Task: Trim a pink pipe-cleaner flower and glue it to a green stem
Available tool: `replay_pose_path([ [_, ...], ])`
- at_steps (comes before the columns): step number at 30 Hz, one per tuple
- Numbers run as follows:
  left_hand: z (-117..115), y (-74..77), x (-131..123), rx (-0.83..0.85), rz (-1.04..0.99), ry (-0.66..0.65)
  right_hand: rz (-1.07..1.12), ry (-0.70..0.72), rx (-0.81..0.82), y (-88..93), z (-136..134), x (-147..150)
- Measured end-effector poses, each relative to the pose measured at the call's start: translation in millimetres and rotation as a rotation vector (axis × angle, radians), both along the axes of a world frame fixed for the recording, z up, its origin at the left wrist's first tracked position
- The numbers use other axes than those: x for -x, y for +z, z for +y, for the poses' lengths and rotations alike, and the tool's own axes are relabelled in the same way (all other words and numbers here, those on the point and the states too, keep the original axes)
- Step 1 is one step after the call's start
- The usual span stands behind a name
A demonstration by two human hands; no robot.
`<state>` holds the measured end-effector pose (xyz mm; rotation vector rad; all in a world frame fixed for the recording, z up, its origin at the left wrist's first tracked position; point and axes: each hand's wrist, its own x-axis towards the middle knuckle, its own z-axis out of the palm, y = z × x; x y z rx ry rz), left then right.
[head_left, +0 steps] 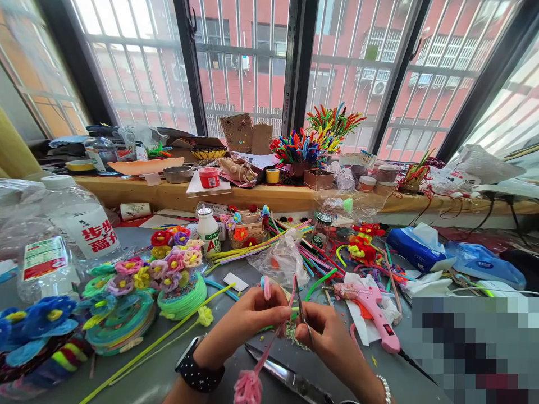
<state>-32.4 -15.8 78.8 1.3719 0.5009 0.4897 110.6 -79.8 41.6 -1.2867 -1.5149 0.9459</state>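
My left hand (pixel 259 314) pinches a fuzzy pink pipe cleaner (pixel 269 350), and its end stands up above the fingertips. A pink pipe-cleaner flower (pixel 247 387) hangs at the lower end of that strand. A small pink-and-blue fuzzy piece (pixel 266 287) shows at my left fingers. My right hand (pixel 326 331) is closed round small scissors (pixel 298 297), whose blades point up right beside the pink strand. Whether the blades touch it I cannot tell. Beneath my hands lie larger metal scissors (pixel 282 373) and fine clippings (pixel 291 332).
Coiled baskets with fuzzy flowers (pixel 181 294) stand at left, near a large plastic bottle (pixel 80 219). A pink glue gun (pixel 370 311) lies at right on white paper. Loose pipe cleaners (pixel 236 252), a glass jar (pixel 322 227) and a blue tissue pack (pixel 415 247) sit farther back.
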Motion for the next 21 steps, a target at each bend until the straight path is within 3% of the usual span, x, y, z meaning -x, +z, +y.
replay_pose_path([
  [12,1.4,-1.5,0.8,-0.023,-0.045,0.113,0.025,-0.083,0.043,-1.2,1.1,-0.2],
  [21,-0.6,0.7,-0.5,0.025,-0.048,0.08,-0.024,0.077,-0.056,2.9,-1.8,0.9],
])
